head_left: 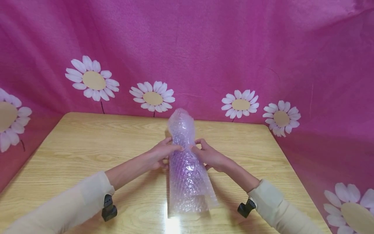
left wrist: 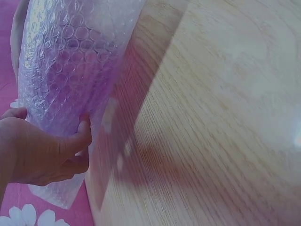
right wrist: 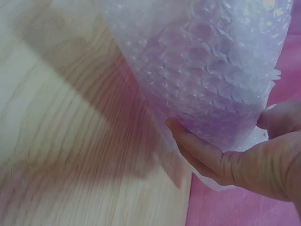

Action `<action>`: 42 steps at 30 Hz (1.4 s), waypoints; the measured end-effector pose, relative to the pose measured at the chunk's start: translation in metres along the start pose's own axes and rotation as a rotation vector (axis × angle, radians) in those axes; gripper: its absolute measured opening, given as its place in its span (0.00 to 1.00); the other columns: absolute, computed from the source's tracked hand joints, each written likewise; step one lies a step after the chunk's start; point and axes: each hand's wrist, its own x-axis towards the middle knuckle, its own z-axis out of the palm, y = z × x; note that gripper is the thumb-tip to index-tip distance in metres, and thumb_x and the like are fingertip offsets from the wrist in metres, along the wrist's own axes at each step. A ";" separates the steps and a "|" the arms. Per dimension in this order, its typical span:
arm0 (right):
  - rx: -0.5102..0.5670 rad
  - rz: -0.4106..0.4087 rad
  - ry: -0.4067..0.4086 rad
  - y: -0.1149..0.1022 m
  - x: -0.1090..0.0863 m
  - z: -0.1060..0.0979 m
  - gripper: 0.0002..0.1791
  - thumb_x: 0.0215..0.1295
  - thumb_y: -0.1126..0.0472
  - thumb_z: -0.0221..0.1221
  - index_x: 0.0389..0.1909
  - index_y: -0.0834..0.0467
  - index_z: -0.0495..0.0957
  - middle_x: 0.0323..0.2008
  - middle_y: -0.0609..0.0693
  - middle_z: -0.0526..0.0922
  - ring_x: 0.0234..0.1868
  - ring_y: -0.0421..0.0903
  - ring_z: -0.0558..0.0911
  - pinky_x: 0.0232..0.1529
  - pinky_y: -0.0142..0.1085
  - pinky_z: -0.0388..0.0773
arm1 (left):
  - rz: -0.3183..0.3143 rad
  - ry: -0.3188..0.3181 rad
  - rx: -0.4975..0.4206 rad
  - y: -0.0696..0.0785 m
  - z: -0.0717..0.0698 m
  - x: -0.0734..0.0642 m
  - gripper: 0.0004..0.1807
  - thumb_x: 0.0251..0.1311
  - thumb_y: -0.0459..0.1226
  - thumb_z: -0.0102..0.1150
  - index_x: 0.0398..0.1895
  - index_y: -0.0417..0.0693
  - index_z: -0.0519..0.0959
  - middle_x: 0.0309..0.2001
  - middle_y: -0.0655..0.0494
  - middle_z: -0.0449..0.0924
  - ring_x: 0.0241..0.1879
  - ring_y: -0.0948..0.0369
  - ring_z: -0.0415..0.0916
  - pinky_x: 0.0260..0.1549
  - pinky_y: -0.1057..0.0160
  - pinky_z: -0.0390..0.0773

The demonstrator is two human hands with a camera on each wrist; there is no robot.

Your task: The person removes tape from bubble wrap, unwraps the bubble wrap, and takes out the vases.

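Note:
A long bundle of clear bubble wrap [head_left: 188, 175] stands out over the middle of the table, narrow at its far end and flaring toward me. Something purple or pink shows through the layers; its kind cannot be made out. My left hand [head_left: 162, 152] grips the bundle's left side, thumb on top and fingers at the edge. On the opposite side my right hand [head_left: 211, 157] holds it the same way, thumb on the wrap. In the left wrist view the bubble wrap [left wrist: 70, 70] casts a shadow on the wood. The right wrist view shows the wrap [right wrist: 202, 70] between fingers and thumb.
The light wooden table [head_left: 96, 139] has rounded far corners. Behind and beside it hangs a pink cloth [head_left: 198, 48] printed with white daisies. A small black camera [head_left: 109, 208] sits on the left wrist, another black camera [head_left: 246, 208] on the right.

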 end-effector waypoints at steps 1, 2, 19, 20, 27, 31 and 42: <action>0.002 0.003 0.004 0.000 0.000 0.001 0.24 0.79 0.49 0.44 0.65 0.57 0.52 0.49 0.62 0.78 0.40 0.51 0.84 0.32 0.48 0.85 | -0.003 -0.002 -0.002 0.000 -0.001 0.000 0.43 0.56 0.38 0.67 0.75 0.58 0.60 0.63 0.41 0.70 0.57 0.43 0.71 0.43 0.51 0.79; 0.004 0.004 0.008 0.001 0.000 0.003 0.24 0.79 0.49 0.44 0.65 0.57 0.52 0.49 0.63 0.78 0.40 0.52 0.84 0.32 0.48 0.85 | -0.005 -0.004 -0.002 0.000 -0.002 0.000 0.43 0.55 0.38 0.67 0.75 0.58 0.59 0.63 0.41 0.70 0.57 0.42 0.71 0.43 0.49 0.80; 0.024 0.010 0.037 0.005 0.005 0.023 0.24 0.79 0.48 0.46 0.64 0.57 0.54 0.50 0.63 0.77 0.43 0.54 0.83 0.36 0.52 0.84 | -0.035 -0.042 0.047 -0.004 -0.019 -0.006 0.45 0.58 0.39 0.65 0.77 0.55 0.55 0.60 0.39 0.73 0.54 0.45 0.76 0.35 0.57 0.81; 0.021 0.008 0.037 0.005 0.005 0.024 0.24 0.79 0.48 0.46 0.65 0.57 0.54 0.50 0.63 0.77 0.43 0.54 0.83 0.36 0.51 0.84 | -0.036 -0.042 0.050 -0.004 -0.020 -0.006 0.45 0.58 0.39 0.65 0.78 0.55 0.54 0.60 0.39 0.73 0.54 0.45 0.76 0.35 0.57 0.81; 0.018 0.005 0.026 0.007 0.006 0.027 0.26 0.79 0.48 0.45 0.66 0.58 0.52 0.49 0.62 0.78 0.40 0.53 0.84 0.33 0.47 0.85 | -0.043 -0.043 0.066 -0.004 -0.023 -0.007 0.46 0.57 0.40 0.65 0.78 0.56 0.54 0.61 0.38 0.72 0.54 0.45 0.75 0.34 0.57 0.80; 0.022 0.010 0.031 0.009 0.007 0.028 0.26 0.79 0.48 0.45 0.66 0.59 0.52 0.49 0.63 0.78 0.40 0.53 0.84 0.33 0.46 0.84 | -0.058 -0.036 0.067 -0.006 -0.023 -0.006 0.46 0.57 0.40 0.65 0.78 0.57 0.54 0.62 0.37 0.71 0.53 0.45 0.75 0.35 0.58 0.77; 0.022 0.005 0.038 0.011 0.005 0.029 0.26 0.79 0.48 0.45 0.67 0.58 0.51 0.50 0.63 0.78 0.39 0.52 0.84 0.32 0.44 0.84 | -0.061 -0.019 0.101 -0.009 -0.024 -0.005 0.46 0.58 0.43 0.66 0.78 0.56 0.53 0.65 0.36 0.68 0.58 0.41 0.72 0.41 0.50 0.80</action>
